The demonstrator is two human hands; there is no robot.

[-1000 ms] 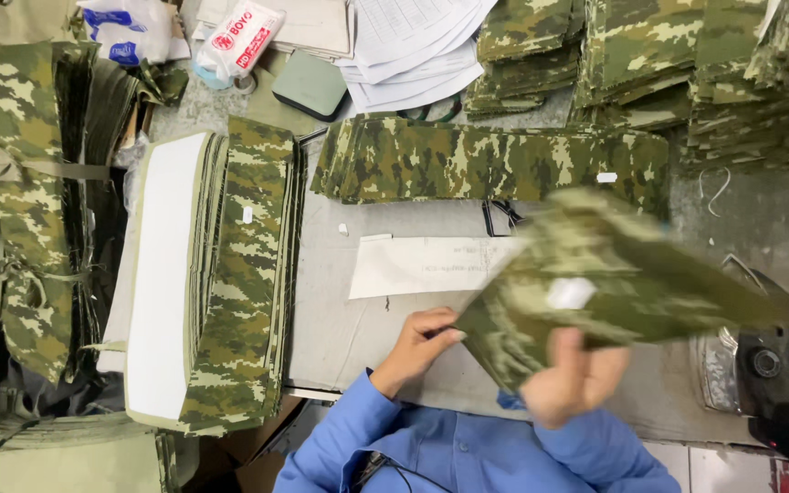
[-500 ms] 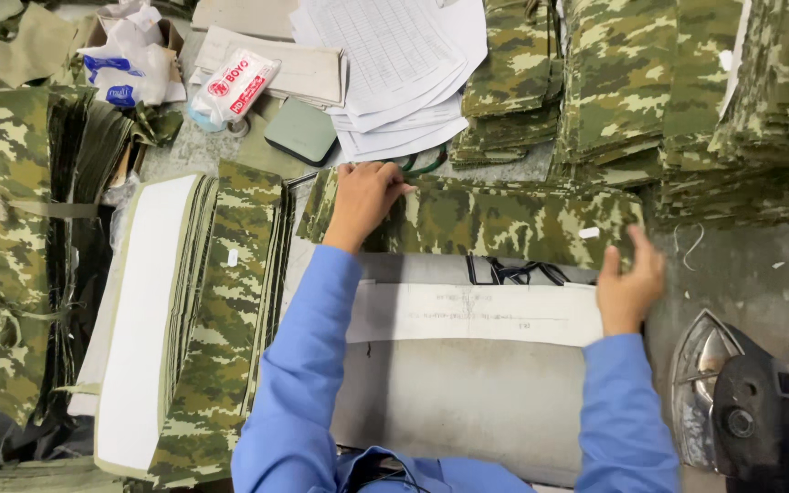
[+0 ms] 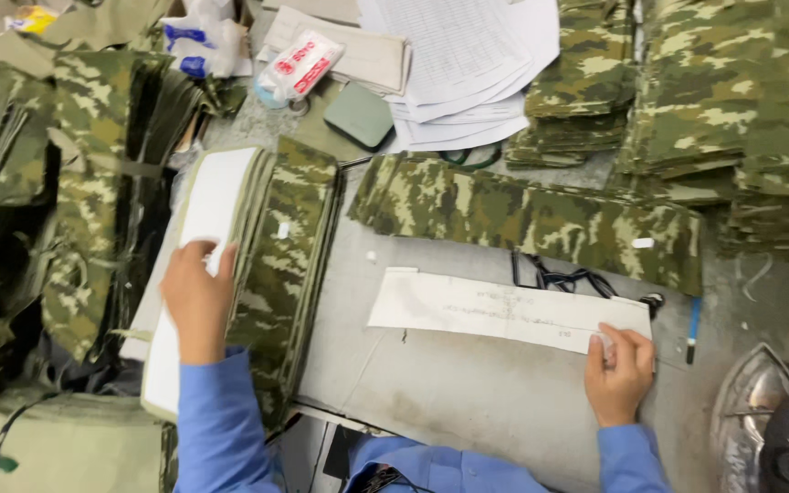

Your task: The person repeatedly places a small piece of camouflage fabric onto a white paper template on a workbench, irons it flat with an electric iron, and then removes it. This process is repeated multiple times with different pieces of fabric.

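My left hand (image 3: 196, 294) rests flat on the white top piece of a stack of long white and camouflage strips (image 3: 271, 265) at the left of the grey table (image 3: 468, 402). My right hand (image 3: 619, 365) sits on the right end of a long white paper pattern (image 3: 504, 309) lying across the table, fingers curled on its corner. A long pile of camouflage fabric pieces (image 3: 522, 217) lies just beyond the pattern.
Black scissors (image 3: 563, 276) and a blue pen (image 3: 692, 327) lie near the pattern's right end. An iron (image 3: 769, 424) stands at the lower right. Paper sheets (image 3: 468, 64), a grey-green case (image 3: 360, 115) and stacked camouflage bundles (image 3: 714, 100) fill the back.
Both hands have left the long camouflage pile. My left hand moved down-left onto the white strip stack; my right hand came back onto the paper pattern's right end.
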